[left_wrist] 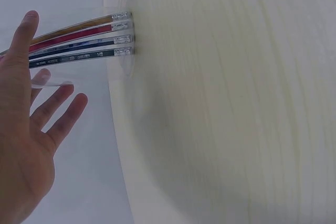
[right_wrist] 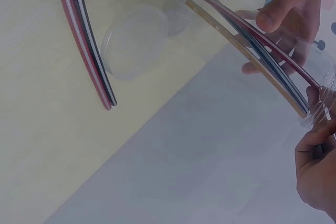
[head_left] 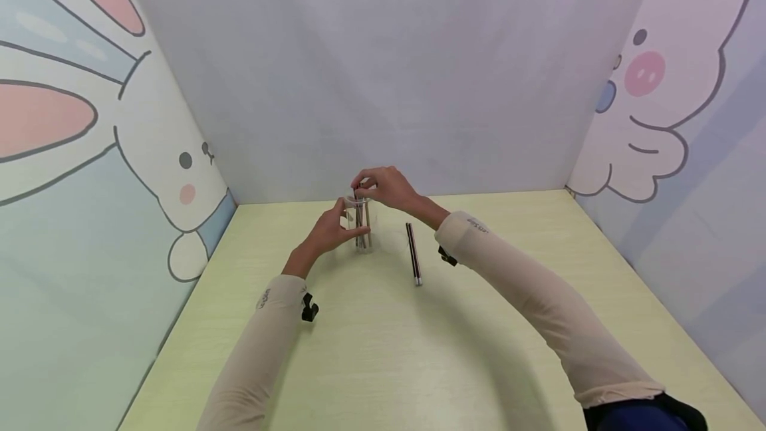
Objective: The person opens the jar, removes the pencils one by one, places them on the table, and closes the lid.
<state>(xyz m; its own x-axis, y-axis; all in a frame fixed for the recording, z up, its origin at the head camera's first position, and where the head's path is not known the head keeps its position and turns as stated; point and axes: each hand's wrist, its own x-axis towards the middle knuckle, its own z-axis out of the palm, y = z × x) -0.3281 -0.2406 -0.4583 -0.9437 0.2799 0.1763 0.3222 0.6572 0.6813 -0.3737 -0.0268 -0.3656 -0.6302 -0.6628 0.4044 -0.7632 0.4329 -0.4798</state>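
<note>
A clear cylindrical jar point(head_left: 364, 249) stands upright near the table's back edge with several pencils point(left_wrist: 79, 34) inside, their metal-banded ends at the bottom. My left hand point(head_left: 328, 230) holds the jar's left side, thumb on the near side and fingers behind, as the left wrist view shows. Over the jar's mouth, my right hand point(head_left: 385, 186) pinches the top end of a pencil with curled fingers. In the right wrist view, the right fingertips partly hide the pencil tops at the rim. Two pencils point(head_left: 413, 255), one red and one black, lie side by side right of the jar.
A clear round lid point(right_wrist: 135, 43) lies flat on the table between the jar and the loose pencils. A grey back wall point(head_left: 389, 85) rises close behind the jar. Side walls with cartoon animals flank the pale wood-grain table point(head_left: 359, 364).
</note>
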